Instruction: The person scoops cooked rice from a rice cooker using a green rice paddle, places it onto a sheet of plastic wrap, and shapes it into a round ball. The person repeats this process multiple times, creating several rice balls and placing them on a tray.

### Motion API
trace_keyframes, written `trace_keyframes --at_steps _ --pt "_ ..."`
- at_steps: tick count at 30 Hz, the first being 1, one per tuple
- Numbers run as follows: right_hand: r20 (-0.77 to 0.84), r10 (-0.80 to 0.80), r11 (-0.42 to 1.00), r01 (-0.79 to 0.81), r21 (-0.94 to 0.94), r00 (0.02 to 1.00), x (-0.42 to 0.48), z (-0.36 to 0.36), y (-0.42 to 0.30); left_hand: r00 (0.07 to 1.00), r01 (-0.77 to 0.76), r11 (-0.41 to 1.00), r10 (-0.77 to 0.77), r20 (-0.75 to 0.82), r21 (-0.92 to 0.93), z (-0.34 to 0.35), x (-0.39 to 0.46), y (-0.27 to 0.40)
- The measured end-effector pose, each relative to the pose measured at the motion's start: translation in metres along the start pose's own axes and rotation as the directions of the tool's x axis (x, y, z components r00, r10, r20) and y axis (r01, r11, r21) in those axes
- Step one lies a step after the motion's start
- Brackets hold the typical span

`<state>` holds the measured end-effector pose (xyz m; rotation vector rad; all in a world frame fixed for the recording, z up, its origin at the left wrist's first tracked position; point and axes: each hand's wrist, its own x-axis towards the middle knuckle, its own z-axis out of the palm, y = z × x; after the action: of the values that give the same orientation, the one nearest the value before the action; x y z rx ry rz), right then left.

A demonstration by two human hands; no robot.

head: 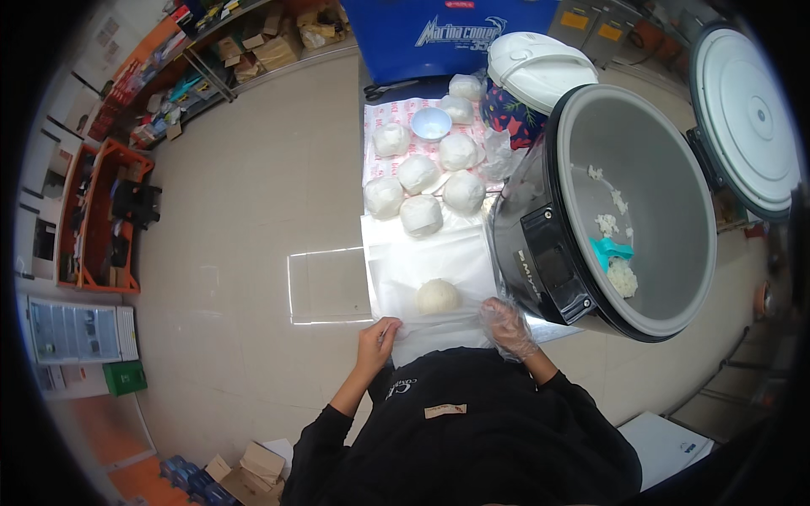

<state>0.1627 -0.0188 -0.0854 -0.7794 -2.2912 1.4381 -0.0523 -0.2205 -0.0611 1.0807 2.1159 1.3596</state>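
A rounded mound of rice (438, 292) sits on white wrapping paper (411, 256) before me, its near side under a paper fold. My bare left hand (376, 343) pinches the near left edge of that paper. On the near right edge is my right hand (508, 326), in a clear plastic glove, gripping the paper. Several paper-wrapped rice portions (421, 215) lie beyond the sheet, around a small light-blue bowl (432, 124) with a little rice in it.
A large Miyako rice cooker (639, 152) stands close on my right, lid (747, 120) raised, with leftover rice (623, 279) and a teal rice scoop (610, 250) inside. Behind the portions are scissors (389, 90), a floral container with a white lid (541, 69) and a blue cooler box (405, 44).
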Motion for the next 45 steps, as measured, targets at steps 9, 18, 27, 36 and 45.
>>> trace_keyframes --at_steps 9,18,27,36,45 --pt "-0.145 0.11 0.866 -0.167 -0.472 0.983 0.04 0.033 0.009 0.991 0.131 0.826 -0.089 -0.103 0.548 0.042 0.009 -0.021" --pt "-0.178 -0.169 0.807 0.032 -0.59 0.969 0.034 0.024 -0.05 0.977 -0.128 0.757 0.206 -0.049 0.641 0.042 0.035 -0.006" --pt "0.243 -0.323 0.864 0.389 -0.32 0.915 0.001 0.064 -0.041 0.936 -0.235 0.9 0.107 0.336 0.367 0.037 0.12 -0.007" --pt "0.01 -0.384 0.842 0.355 -0.407 0.923 0.015 0.075 0.0 0.941 -0.215 0.965 0.164 0.294 0.149 0.043 0.057 0.035" --pt "-0.323 -0.188 0.944 0.079 -0.32 0.928 -0.012 0.06 0.081 0.934 -0.356 0.821 0.322 0.151 0.446 0.068 0.013 0.037"
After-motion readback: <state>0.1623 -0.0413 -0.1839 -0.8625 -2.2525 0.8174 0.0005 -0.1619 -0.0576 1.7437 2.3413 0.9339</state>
